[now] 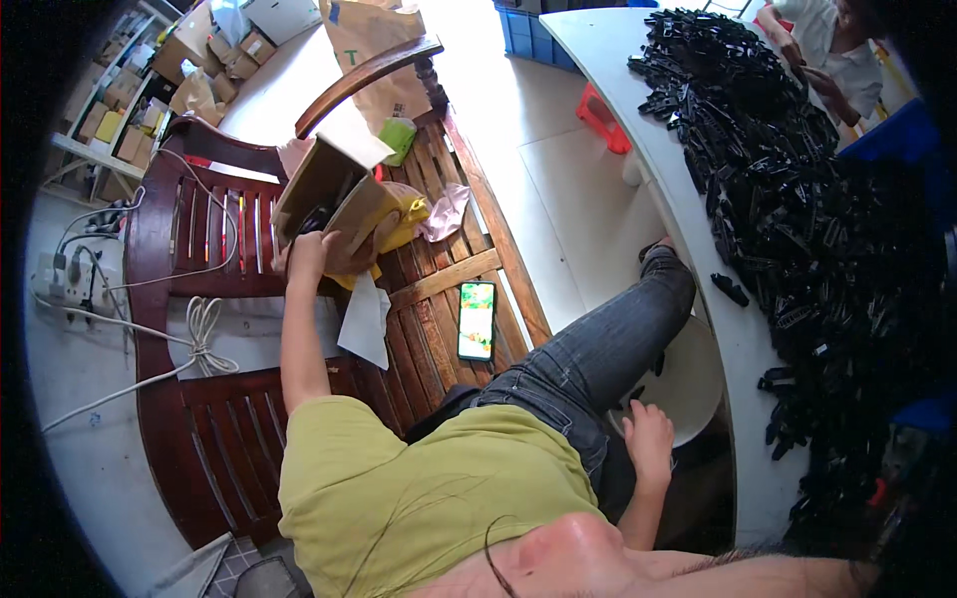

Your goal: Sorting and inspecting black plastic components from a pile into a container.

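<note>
My left arm stretches out to a tilted cardboard box (351,216) on the wooden bench. My left hand (309,251) is at the box's lower edge, with its fingers bent in by the opening. Dark pieces (319,215) lie inside, just beyond the fingertips; what the fingers hold is hidden. My right hand (650,439) hangs low beside my thigh, above the rim of a white bucket (703,384). Its fingers are apart, and nothing shows in them. A few small dark pieces are visible in the bucket.
A large heap of black plastic parts (773,199) covers much of the white table (663,149) at the right. On the bench (424,349) lie a lit phone (477,321) and a pink cloth (446,213). Cables (204,344) drape over the left backrest. Another person (832,60) sits across the table.
</note>
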Available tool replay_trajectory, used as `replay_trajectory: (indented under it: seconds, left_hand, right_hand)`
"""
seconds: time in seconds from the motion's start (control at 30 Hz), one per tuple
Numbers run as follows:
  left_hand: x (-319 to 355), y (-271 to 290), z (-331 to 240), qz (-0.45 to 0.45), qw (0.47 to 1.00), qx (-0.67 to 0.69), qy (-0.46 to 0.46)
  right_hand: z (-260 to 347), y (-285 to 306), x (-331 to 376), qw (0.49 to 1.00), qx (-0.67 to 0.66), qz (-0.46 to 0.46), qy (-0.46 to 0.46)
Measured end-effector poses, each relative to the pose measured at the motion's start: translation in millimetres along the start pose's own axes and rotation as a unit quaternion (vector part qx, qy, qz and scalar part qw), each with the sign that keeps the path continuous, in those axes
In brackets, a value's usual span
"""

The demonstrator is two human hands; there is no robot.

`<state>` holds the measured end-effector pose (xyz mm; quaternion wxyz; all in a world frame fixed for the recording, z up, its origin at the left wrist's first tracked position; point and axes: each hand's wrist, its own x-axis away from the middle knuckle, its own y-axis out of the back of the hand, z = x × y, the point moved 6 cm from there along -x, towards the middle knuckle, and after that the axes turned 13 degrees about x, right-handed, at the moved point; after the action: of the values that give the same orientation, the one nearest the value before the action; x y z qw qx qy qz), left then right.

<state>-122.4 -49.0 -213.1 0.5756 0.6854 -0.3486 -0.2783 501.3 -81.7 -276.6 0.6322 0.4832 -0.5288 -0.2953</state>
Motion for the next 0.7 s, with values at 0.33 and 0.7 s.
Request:
replay_trajectory:
  seconds: [0.33, 0.7]
  left_hand:
    - [24, -27, 0, 0.029, 0.994, 0.103, -0.022]
    - [95, -35, 11, 0.308, 0.938, -0.159, 0.028]
  right_hand:
    - [-7, -8, 11, 1.0, -0.007, 0.001, -0.006]
    - [-21, -7, 6, 1.0, -0.005, 0.006, -0.004]
